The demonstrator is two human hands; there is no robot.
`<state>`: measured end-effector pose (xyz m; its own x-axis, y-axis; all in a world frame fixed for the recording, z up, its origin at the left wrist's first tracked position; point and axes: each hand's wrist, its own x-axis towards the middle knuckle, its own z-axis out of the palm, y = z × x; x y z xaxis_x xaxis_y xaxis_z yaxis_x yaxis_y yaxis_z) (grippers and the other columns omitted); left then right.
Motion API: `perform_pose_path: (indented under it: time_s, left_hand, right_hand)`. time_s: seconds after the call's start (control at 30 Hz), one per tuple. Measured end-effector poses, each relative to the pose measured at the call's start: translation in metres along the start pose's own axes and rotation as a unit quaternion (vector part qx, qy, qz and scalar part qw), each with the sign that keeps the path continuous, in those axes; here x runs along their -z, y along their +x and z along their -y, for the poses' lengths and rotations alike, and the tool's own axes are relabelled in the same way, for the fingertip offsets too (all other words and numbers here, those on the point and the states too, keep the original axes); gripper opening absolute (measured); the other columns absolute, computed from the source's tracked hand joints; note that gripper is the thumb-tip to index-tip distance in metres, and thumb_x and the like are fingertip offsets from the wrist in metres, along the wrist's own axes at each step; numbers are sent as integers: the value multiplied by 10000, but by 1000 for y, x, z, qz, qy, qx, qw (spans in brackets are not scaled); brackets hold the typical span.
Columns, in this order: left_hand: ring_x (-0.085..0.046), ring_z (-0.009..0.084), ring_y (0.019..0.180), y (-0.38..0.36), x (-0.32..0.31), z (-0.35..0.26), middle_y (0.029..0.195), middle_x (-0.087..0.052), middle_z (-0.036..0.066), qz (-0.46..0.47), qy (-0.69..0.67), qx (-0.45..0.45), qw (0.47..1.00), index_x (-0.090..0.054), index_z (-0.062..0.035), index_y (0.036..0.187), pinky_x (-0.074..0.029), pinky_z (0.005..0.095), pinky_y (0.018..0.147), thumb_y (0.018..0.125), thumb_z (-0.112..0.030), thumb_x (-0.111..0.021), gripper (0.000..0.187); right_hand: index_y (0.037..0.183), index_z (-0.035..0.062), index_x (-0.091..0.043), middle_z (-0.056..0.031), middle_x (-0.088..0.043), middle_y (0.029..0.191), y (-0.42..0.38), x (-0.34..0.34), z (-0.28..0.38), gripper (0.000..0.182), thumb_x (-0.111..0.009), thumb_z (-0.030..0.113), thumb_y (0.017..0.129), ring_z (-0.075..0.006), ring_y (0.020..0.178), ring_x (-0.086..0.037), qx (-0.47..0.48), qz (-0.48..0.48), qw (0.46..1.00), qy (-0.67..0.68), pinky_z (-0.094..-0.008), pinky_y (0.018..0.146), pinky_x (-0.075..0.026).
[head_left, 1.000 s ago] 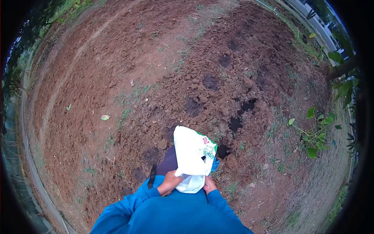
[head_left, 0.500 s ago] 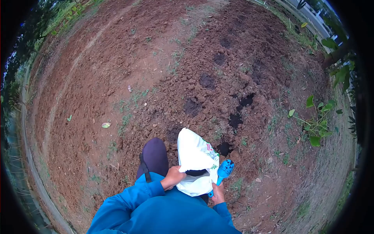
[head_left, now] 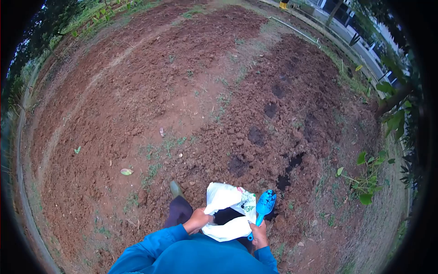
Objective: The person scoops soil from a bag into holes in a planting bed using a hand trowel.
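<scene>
My left hand [head_left: 197, 221] is closed on the left rim of a white plastic bag [head_left: 222, 196] held against my front. Dark material shows inside the bag's wide mouth, and printing runs along its right side. In my right hand [head_left: 260, 236] is the handle of a blue trowel [head_left: 264, 203], its scoop pointing away from me with dark crumbs stuck on it. The right fingers are also right at the bag's right edge. Below the trowel lies tilled reddish-brown soil [head_left: 255, 180] with dark patches in rows.
My boot [head_left: 175, 188] stands on the soil left of the bag. A leafy plant [head_left: 367, 178] grows at the right, with a tree trunk [head_left: 394, 101] beyond it. Far off, a white pipe [head_left: 295, 30] lies near yellow boots [head_left: 283, 6]. A fallen leaf [head_left: 126, 171] is at left.
The bag's mouth has spread wider, showing more of the dark contents. The trowel's scoop carries fewer crumbs. My boot has come into view, and the camera has tilted up.
</scene>
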<state>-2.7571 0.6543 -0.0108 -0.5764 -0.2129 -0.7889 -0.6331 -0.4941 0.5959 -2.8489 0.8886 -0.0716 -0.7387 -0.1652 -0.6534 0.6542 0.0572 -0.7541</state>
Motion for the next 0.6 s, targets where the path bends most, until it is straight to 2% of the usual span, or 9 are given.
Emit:
perform_pose_path:
  time_s: [0.07,0.1,0.2,0.3,0.4,0.47,0.53,0.57,0.6]
  left_hand:
    - [-546,150,664,16,50,-16,781,-575,67,2,60,15,998,-561,6,976,-430,285,558,647,0,-514,333]
    - [-498,154,436,37,79,3,653,-567,76,-9,56,-38,998,-583,-17,916,-336,291,338,631,-100,-529,302]
    - [-569,194,667,26,148,-29,708,-589,102,-25,21,-16,999,-598,0,828,-433,297,603,642,-143,-541,241]
    - [-569,187,724,35,221,-36,765,-599,114,-47,52,-54,996,-594,5,867,-430,297,661,665,-268,-593,339]
    - [-570,178,750,22,281,-59,806,-609,99,-122,31,-51,991,-600,-2,909,-432,289,671,680,-262,-613,346]
    - [-555,138,779,7,312,-76,839,-612,70,-185,-82,-68,977,-593,9,959,-427,263,672,689,-156,-631,318]
    - [-558,141,766,-14,341,-105,919,-599,83,-218,-172,-64,959,-571,-10,1029,-439,252,639,716,-196,-610,366]
    - [-573,139,672,-35,353,-131,858,-607,71,-246,-179,-18,952,-578,-7,1008,-438,231,525,729,-161,-605,320]
    - [-585,158,634,-28,369,-126,811,-605,70,-267,-204,-69,939,-572,26,982,-453,244,482,748,-128,-587,281]
  right_hand:
    - [1012,3,-465,-84,-557,849,12,-53,8,380,-506,-58,640,-177,727,-562,-2,-21,999,-50,-295,621,-455]
    - [1001,3,-467,-81,-555,821,19,-77,8,367,-511,-52,641,-174,702,-559,-13,-33,995,-98,-296,599,-452]
    - [964,-13,-440,-116,-567,828,16,-166,34,320,-563,-56,671,-222,719,-589,-44,22,990,-135,-342,600,-488]
    - [958,-14,-473,-103,-576,831,44,-229,22,312,-608,16,679,-190,740,-583,-21,85,962,-257,-309,622,-470]
    - [962,-11,-512,-93,-592,846,69,-293,15,380,-668,162,662,-138,757,-565,27,164,868,-468,-299,667,-450]
    - [977,-13,-510,-93,-595,845,85,-332,-7,402,-669,184,664,-140,753,-568,7,197,886,-419,-301,662,-450]
    - [979,-19,-507,-93,-595,843,74,-393,12,399,-668,171,668,-144,753,-570,-2,228,834,-502,-301,664,-449]
    - [961,-14,-506,-85,-593,829,90,-410,2,357,-660,147,682,-146,752,-569,20,280,832,-479,-291,662,-450]
    - [961,-14,-506,-85,-593,829,86,-435,6,357,-660,147,682,-146,752,-569,28,290,826,-484,-291,662,-450]
